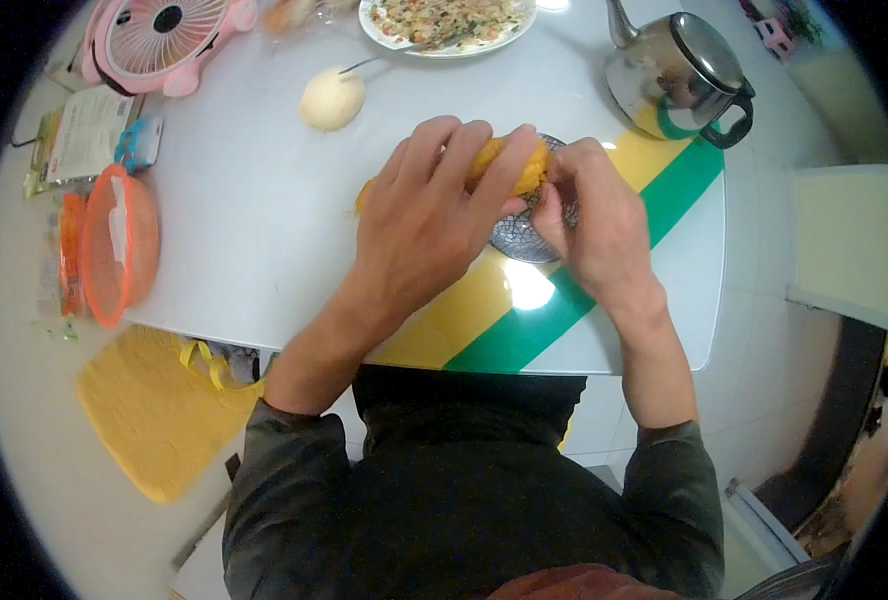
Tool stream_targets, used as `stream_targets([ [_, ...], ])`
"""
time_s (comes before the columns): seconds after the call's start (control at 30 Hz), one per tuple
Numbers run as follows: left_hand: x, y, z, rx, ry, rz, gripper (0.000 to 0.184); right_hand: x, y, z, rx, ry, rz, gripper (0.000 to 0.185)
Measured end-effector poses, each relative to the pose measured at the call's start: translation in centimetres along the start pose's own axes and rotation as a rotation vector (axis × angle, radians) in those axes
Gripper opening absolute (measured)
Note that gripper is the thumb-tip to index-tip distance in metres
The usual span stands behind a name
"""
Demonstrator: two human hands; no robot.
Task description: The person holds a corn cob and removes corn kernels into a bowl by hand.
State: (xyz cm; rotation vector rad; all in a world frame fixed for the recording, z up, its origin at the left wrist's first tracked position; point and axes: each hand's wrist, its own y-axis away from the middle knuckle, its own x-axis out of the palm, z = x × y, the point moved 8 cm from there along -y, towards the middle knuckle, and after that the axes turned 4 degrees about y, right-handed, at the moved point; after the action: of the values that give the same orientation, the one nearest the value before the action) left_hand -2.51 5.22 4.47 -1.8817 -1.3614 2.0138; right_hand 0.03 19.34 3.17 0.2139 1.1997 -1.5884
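Note:
My left hand (pixel 419 205) is wrapped over a yellow corn cob (pixel 509 163), which lies sideways above the table; its left tip pokes out beside the hand. At the cob's right end, my right hand (pixel 599 215) is closed, thumb and fingers pinched against it. What sits between those fingertips is too small to make out. Below both hands stands a patterned clear glass dish (pixel 524 240), partly covered by them, so its contents are hard to see. A pale round bun (pixel 332 98) rests farther back on the table.
The white table (pixel 254 220) has yellow and green stripes. A plate of fried rice (pixel 454 22) with a spoon stands at the back. A steel kettle (pixel 669 80) is back right, a pink fan (pixel 169 45) back left. An orange basket (pixel 124 245) sits at the left edge.

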Motion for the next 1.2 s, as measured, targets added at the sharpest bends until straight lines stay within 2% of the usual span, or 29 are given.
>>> stream_targets([
  [0.2,0.2,-0.1,-0.1,-0.022,0.01,0.038,0.072,0.1,0.0,-0.2,0.024,-0.017,0.035,0.029],
  [0.3,-0.5,-0.4,1.3,-0.113,0.02,0.024,0.072,0.2,0.2,-0.2,0.021,-0.054,0.044,0.029],
  [0.53,-0.7,-0.4,0.9,-0.094,0.035,0.023,0.069,0.0,0.0,-0.7,0.109,-0.12,0.081,0.024],
  [0.73,-0.5,-0.1,1.3,-0.098,0.056,0.037,0.068,-0.7,-0.4,-0.2,0.1,-0.125,0.034,0.022],
  [0.9,-0.5,-0.1,0.8,-0.086,0.057,0.046,0.068,-0.4,-0.3,-1.0,0.209,-0.254,0.066,0.014],
  [1.03,-0.3,0.2,0.4,-0.046,0.049,0.005,0.068,0.3,0.3,-2.2,0.347,-0.396,0.075,0.014],
  [1.2,-0.3,0.2,0.3,-0.045,0.033,0.004,0.07,0.7,0.4,-2.8,0.368,-0.486,0.052,0.013],
])
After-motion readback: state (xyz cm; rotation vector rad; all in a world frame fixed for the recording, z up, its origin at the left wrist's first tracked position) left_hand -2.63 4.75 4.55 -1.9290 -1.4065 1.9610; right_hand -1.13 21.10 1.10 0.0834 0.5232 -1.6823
